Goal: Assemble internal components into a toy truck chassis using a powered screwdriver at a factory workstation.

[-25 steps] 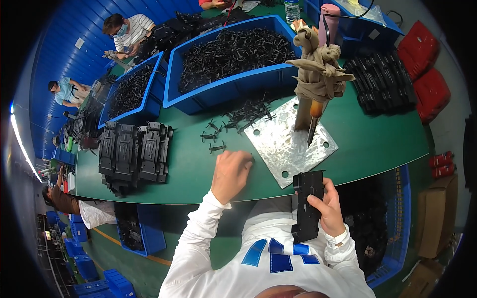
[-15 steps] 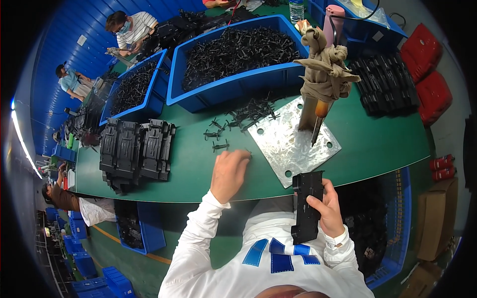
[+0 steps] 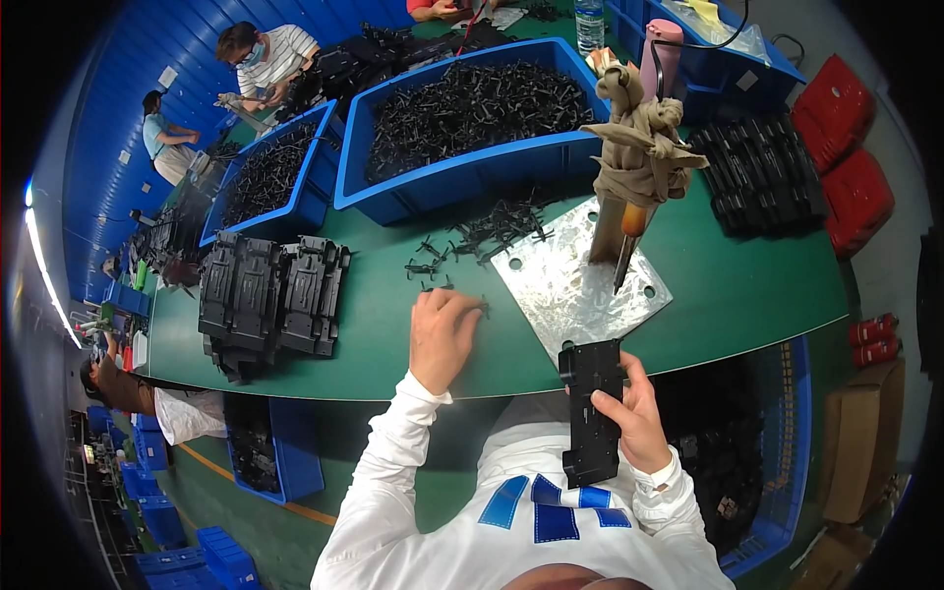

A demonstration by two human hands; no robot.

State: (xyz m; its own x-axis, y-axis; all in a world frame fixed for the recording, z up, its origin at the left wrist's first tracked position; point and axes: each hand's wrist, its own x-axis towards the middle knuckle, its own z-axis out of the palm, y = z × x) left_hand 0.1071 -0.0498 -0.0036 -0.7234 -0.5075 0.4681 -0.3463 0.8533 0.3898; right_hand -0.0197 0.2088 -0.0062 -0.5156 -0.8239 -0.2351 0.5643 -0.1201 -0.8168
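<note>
The left hand's (image 3: 442, 339) fingers curl loosely over the green surface (image 3: 382, 329), a small black clip (image 3: 483, 308) at their tips; whether it is gripped, I cannot tell. A square pinch should serve best. The black moulded housing (image 3: 593, 413), clasped by the right hand (image 3: 637, 423) between thumb and fingers, wants steadying, clear of the pointed tool (image 3: 630, 234).

The long part (image 3: 587, 425) is black, tabletop (image 3: 752, 285) green, one co-worker's shirt (image 3: 283, 54) striped.
</note>
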